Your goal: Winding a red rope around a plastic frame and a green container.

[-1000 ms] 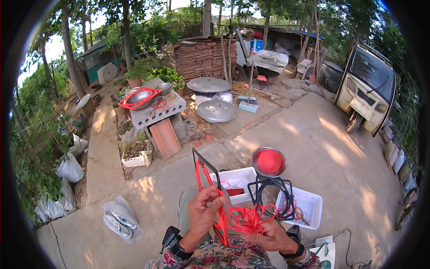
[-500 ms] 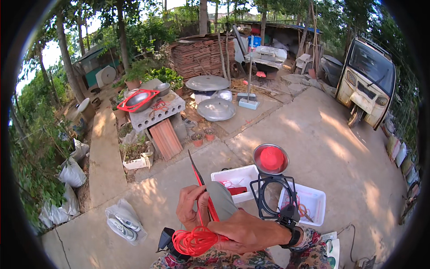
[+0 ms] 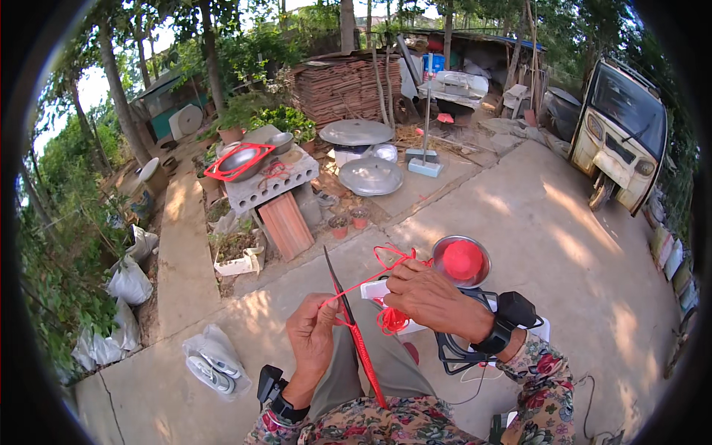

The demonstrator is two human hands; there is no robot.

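Note:
In front of my lap, a dark pointed strip (image 3: 335,277) stands tilted, its lower part closely wrapped in red cord (image 3: 365,360). My left hand (image 3: 311,332) is closed beside the strip, its thumb and fingers pinching the cord; whether it also grips the strip is hard to tell. A taut length of cord runs from there to my right hand (image 3: 434,298), which is closed on the cord. Loose loops rise above my right fingers, and a bundled coil (image 3: 391,320) hangs below them. Part of that bundle is hidden behind the hand.
Past my right hand stands a metal bowl (image 3: 486,268) with a red ball-like bundle (image 3: 462,259). A black frame (image 3: 454,354) and white tubs lie partly under my right arm. Bagged shoes (image 3: 215,363) rest at left. A perforated block (image 3: 276,185) carries basins; a three-wheeled vehicle (image 3: 619,141) stands far right.
My right hand has moved right and up from the wrapped strip, carrying the cord coil and drawing a length taut. My left hand has shifted slightly lower. The view has swung a little left.

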